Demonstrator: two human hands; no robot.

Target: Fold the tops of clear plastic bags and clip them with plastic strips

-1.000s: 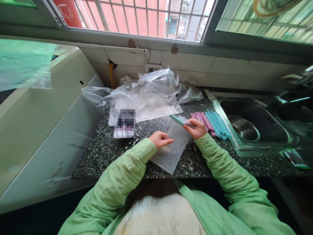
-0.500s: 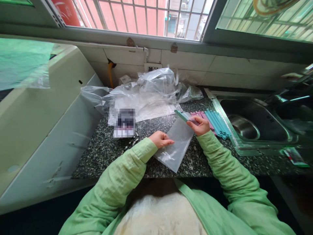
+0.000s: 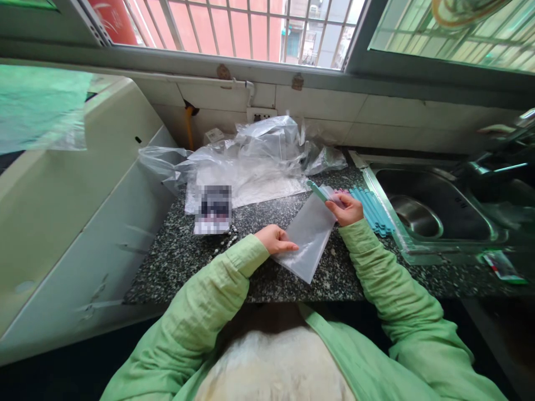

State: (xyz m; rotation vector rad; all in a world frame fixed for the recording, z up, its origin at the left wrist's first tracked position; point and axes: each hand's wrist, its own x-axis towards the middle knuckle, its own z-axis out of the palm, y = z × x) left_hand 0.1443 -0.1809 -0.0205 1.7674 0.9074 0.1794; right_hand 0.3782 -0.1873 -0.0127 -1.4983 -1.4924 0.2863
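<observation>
R hand (image 3: 348, 208), centre-right of frame: fingers closed around the top end of a clear plastic bag (image 3: 307, 236), w/ a teal sealing clip (image 3: 317, 191) pinched at the bag mouth; clip sticks out up-left from the fist. A pink piece shows at the fingertips; can't tell if it's a second clip or part of the stack behind.

L hand (image 3: 276, 239), frame centre: loosely curled, fingers pointing right, tips pressing on the bag's lower left edge. Not gripping anything, just holding the bag down against the counter.

Bag lies flat, diagonal, lower end near the front edge of the speckled granite counter (image 3: 179, 256), upper end lifted slightly in R hand.

Just behind/right of R hand: stack of clips (image 3: 371, 209), mostly teal, a few pink ends visible at the left, lying side by side next to the sink rim. Steel sink (image 3: 422, 211) fills the right-centre of frame.

Upper centre: heap of crumpled clear plastic bags (image 3: 259, 150) against the tiled wall. In front of it, left of centre, a blurred-out card or pack (image 3: 214, 209) lying flat; small bead string (image 3: 225, 242) just below it.

Left of frame: white appliance (image 3: 62, 223) beside the counter. Top: barred window (image 3: 234, 28). Both sleeves light green (image 3: 209, 312).
</observation>
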